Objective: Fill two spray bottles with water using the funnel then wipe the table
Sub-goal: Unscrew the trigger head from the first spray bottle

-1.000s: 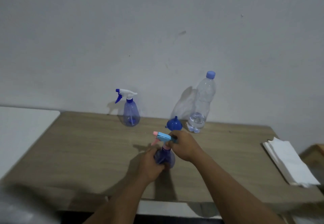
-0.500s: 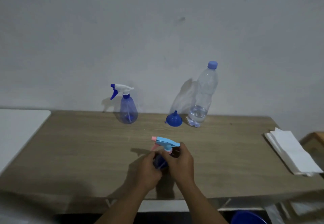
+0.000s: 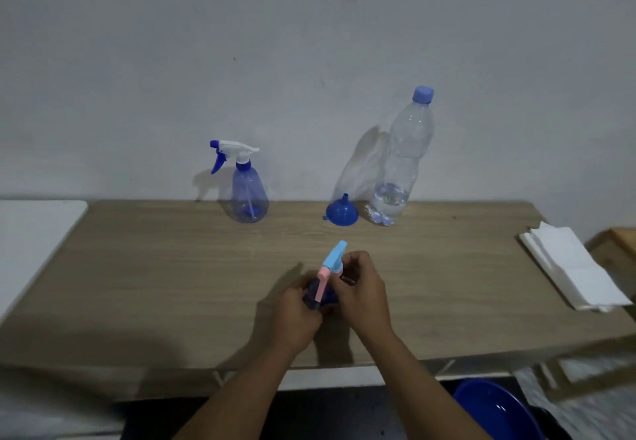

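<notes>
Turned toward the camera, spray head (image 3: 333, 260) sits in right hand (image 3: 361, 293).

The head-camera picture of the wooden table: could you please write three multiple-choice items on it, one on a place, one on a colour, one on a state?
1. Where does the small blue plastic funnel stand?
A. Just left of the clear plastic water bottle
B. On the stack of white paper napkins
C. In the neck of a spray bottle

2. What colour is the trigger of the spray bottle with the light blue head held in the hands?
A. Green
B. Pink
C. Black

3. In what state is the clear spray bottle with the white and blue head at the back?
A. Lying on its side
B. Upright, head on, nobody touching it
C. Upright, head removed

Answers:
A: the funnel sits mouth-down on the wooden table beside the water bottle.
B: a pink lever hangs below the light blue head, between the left hand and right hand.
B: it stands near the wall, capped, apart from both hands.
</notes>
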A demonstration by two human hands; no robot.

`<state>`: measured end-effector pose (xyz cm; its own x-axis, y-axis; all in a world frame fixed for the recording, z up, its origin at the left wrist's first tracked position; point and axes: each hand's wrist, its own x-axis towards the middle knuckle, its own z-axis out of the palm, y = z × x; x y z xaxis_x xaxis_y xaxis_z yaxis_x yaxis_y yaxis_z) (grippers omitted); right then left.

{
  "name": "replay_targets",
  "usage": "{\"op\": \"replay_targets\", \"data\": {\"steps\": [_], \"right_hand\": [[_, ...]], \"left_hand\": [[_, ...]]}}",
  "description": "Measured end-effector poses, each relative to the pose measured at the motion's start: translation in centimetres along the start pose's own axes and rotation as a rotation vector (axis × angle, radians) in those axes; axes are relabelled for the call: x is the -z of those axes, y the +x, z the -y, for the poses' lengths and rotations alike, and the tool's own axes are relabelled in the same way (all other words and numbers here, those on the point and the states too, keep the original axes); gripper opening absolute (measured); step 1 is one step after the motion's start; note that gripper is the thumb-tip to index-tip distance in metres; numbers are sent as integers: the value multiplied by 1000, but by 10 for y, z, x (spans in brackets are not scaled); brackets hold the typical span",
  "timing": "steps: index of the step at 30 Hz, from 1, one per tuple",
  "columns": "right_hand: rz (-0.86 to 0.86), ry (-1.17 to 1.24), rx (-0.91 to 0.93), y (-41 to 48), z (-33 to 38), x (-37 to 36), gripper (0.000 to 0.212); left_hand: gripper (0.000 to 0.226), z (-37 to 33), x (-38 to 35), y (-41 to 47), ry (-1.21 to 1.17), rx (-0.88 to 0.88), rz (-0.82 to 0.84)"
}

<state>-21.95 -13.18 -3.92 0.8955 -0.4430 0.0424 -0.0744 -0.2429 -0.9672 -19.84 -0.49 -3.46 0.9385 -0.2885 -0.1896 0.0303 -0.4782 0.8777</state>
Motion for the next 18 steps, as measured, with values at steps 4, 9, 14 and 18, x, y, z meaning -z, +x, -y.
{"op": "replay_targets", "data": {"steps": [4, 9, 14, 18], "right_hand": [[89, -26, 86, -2, -5, 3, 16], [136, 15, 49, -2, -3, 9, 43], [130, -45, 62, 11, -5, 10, 22], [190, -25, 95, 6, -5, 14, 25]], "left_hand": [[50, 7, -2, 6, -29, 39, -3], [47, 15, -6, 10, -52, 36, -29], [49, 19, -8, 11, -61, 39, -14], [52, 19, -7, 12, -38, 19, -4]]}}
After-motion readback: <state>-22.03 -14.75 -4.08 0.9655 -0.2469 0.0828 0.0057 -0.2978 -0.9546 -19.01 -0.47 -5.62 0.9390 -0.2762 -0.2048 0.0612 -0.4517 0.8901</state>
